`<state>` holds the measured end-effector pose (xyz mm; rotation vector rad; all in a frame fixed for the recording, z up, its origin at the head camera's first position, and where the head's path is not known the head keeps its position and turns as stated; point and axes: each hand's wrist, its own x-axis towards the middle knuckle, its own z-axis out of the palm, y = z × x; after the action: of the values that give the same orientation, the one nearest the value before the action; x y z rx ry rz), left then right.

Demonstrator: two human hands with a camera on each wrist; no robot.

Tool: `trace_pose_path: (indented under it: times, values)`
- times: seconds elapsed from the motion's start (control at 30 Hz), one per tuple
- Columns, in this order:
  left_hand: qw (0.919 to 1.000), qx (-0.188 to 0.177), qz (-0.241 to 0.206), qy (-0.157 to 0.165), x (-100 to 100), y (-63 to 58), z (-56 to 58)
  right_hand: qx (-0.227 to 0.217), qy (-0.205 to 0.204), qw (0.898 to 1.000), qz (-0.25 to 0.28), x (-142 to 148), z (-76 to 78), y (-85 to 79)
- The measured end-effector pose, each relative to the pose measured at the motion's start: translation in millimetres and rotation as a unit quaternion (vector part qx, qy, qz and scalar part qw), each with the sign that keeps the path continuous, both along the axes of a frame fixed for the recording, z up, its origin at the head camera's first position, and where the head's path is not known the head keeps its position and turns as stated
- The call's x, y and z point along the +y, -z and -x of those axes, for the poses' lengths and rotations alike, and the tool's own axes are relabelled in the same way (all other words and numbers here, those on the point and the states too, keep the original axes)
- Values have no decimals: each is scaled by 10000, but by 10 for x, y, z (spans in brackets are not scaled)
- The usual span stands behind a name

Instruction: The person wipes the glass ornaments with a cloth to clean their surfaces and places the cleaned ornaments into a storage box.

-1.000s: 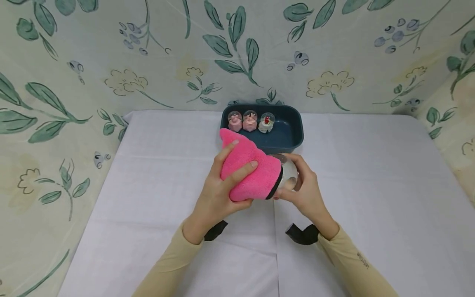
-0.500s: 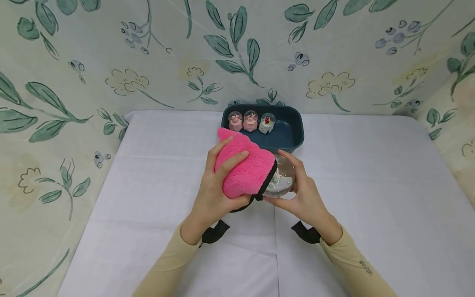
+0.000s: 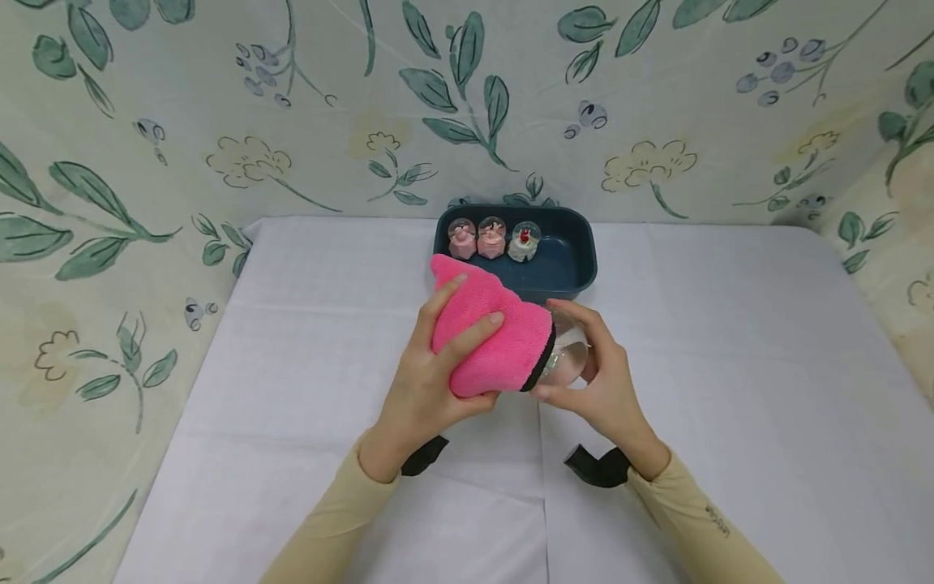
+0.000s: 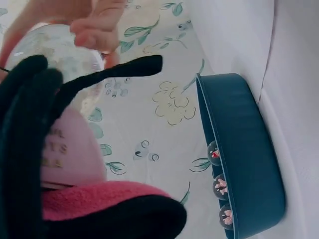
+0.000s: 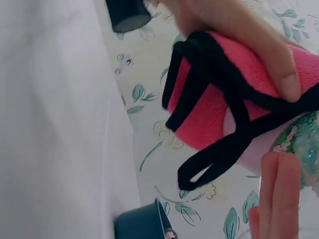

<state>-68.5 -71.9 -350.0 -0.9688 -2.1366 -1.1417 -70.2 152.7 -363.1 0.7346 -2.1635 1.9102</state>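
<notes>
My left hand [image 3: 426, 385] grips a pink towel [image 3: 503, 345] with black edging, wrapped about the base of a snow globe [image 3: 567, 354]. In the left wrist view the globe's pale pink base [image 4: 75, 149] shows faint gold lettering between black trim strips. My right hand [image 3: 606, 373] holds the clear glass ball from the right, thumb below and fingers on the far side. Green and glittery bits show inside the ball in the right wrist view, near two extended fingers [image 5: 281, 194]. Both hands hold the globe tilted above the white table, in front of a dark blue tray.
The dark blue tray [image 3: 569, 280] stands at the table's back edge. Inside, on its left side, sit a pink small globe [image 3: 462, 241], a second pink one [image 3: 492, 239] and a white one with red [image 3: 524, 242]. A leaf-patterned cloth [image 3: 467, 97] hangs behind the white table [image 3: 730, 365].
Half a second ago the towel and globe swung left and more of the ball showed; now they are back to the right, close to their position one second ago. The tray has not moved.
</notes>
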Motion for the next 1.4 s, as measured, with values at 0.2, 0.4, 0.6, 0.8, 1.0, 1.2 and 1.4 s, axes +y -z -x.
trace_pose_path:
  times: [0.2,0.4,0.6,0.8,1.0,1.2,1.4]
  values:
    - [9995,-275,-123,43,5,60,29,-1805,-104,9835,91,-31,-25,-71]
    - [9930,-965,-676,-95,-64,99,64,-878,-238,9858,-1409,-16,-26,-95]
    - [9835,-1400,-1147,10,-83,75,75,1290,294,9611,-2424,1,46,-120]
    - [9923,-1059,-629,-93,-70,55,6,1777,97,9705,-1628,1,97,-74]
    - [9989,-385,-117,-250,-34,38,-19,48,116,9993,-341,-58,32,-47]
    - [9972,-590,-368,-272,-38,34,-8,-817,46,9930,-855,-43,-26,-96]
    - [9845,-1402,-1046,-84,-70,1,15,1211,179,9716,-2024,17,12,-121]
